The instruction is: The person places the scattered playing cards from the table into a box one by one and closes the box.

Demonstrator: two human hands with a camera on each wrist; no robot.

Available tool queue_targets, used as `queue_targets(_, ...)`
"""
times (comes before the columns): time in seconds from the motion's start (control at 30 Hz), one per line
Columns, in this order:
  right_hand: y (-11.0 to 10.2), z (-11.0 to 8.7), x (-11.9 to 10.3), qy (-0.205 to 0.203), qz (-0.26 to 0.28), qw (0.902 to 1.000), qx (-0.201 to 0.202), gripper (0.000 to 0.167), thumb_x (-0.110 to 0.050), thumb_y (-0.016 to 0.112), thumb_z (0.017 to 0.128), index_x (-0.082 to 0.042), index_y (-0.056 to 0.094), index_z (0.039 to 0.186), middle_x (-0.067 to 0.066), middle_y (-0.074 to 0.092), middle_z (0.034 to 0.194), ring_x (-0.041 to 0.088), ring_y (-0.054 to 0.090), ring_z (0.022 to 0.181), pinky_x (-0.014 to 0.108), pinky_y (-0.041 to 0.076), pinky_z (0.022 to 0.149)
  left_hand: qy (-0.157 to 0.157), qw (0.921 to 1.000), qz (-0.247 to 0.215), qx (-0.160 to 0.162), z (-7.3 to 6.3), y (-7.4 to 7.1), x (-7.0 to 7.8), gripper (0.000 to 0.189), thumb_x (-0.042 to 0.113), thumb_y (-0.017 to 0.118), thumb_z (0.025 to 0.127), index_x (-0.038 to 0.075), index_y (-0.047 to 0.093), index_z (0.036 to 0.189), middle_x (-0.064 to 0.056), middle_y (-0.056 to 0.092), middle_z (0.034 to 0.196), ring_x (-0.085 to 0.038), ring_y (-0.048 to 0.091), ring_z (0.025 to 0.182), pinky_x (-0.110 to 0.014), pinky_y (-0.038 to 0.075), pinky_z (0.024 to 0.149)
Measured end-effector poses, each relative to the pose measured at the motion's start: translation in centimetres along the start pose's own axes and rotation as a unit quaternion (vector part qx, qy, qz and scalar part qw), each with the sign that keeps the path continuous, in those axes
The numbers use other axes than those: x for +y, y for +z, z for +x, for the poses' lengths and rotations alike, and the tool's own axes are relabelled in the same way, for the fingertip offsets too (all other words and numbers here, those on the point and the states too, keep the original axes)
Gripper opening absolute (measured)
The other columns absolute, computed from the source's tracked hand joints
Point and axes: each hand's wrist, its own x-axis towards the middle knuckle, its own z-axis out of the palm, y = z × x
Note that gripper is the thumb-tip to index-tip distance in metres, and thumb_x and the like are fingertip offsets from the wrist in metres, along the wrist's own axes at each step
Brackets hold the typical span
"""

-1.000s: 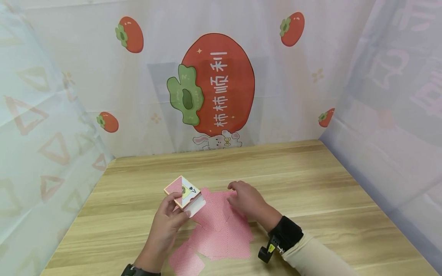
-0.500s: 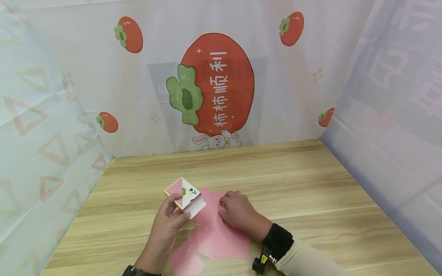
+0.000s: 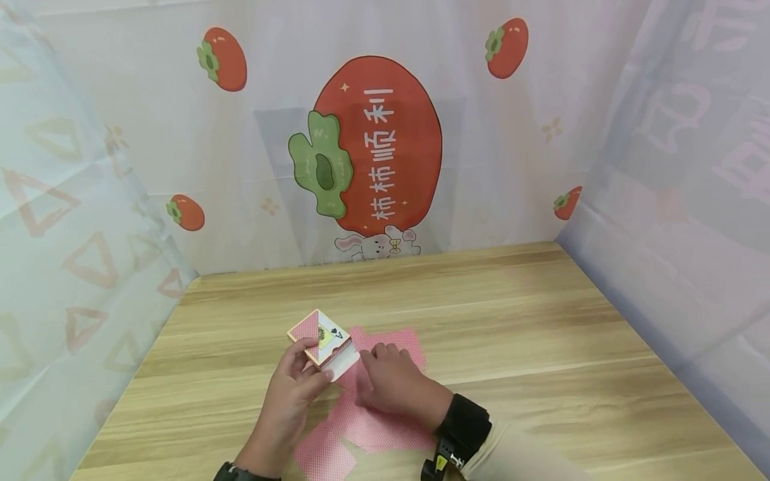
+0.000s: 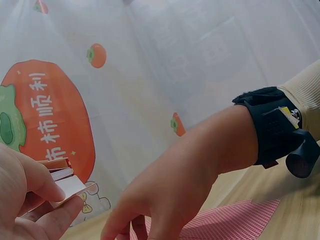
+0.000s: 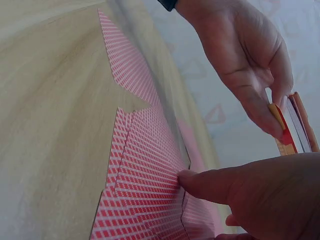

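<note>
In the head view my left hand (image 3: 295, 387) holds a playing card box (image 3: 325, 337) above the table, thumb on one side and fingers on the other. Its flap hangs open towards the right, and an ace design shows on its face. Card edges are visible inside the box in the left wrist view. My right hand (image 3: 394, 384) is just right of the box, low over a spread of face-down pink-patterned playing cards (image 3: 375, 427). Its thumb (image 5: 205, 182) touches the cards in the right wrist view, while its other fingers are mostly hidden there.
A wooden table (image 3: 529, 334) lies under the hands. One card (image 3: 325, 451) sits at the near left of the spread. A white printed cloth (image 3: 493, 153) with persimmon pictures hangs behind the table, and similar cloth lines both sides.
My right hand has moved left and slightly nearer across the cards, towards the box, uncovering the spread's far right corner. My left hand and the card box have stayed nearly still.
</note>
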Motion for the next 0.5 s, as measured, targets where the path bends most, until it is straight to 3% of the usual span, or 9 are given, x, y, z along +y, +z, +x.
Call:
queue_targets(0.17,-0.20,0.02,-0.47,-0.010,0.007,0.9999,-0.009,0.071,-0.046,0.078,0.082,-0.015,0.056,0.142,0.003,0.059,0.117,0.020,0.052,0.106,0.040,0.045,0.085,0.000,1.0000,-0.001,0.001,-0.05,0.04,0.08,0.068,-0.017,0.061,0.083,0.007,0.037,0.142,-0.017,0.035,0.151,-0.024,0.053,0.127,-0.027,0.055,0.094)
queue_targets(0.5,-0.93,-0.12,-0.63,-0.017,0.039,0.9983,-0.040,0.078,-0.032,0.083,0.078,-0.023,0.050,0.148,-0.001,0.056,0.100,0.015,0.046,0.091,0.032,0.040,0.079,-0.007,1.0000,-0.002,0.000,0.05,-0.08,-0.04,0.068,-0.016,0.060,0.082,0.007,0.036,0.142,-0.016,0.036,0.151,-0.029,0.050,0.131,-0.030,0.055,0.095)
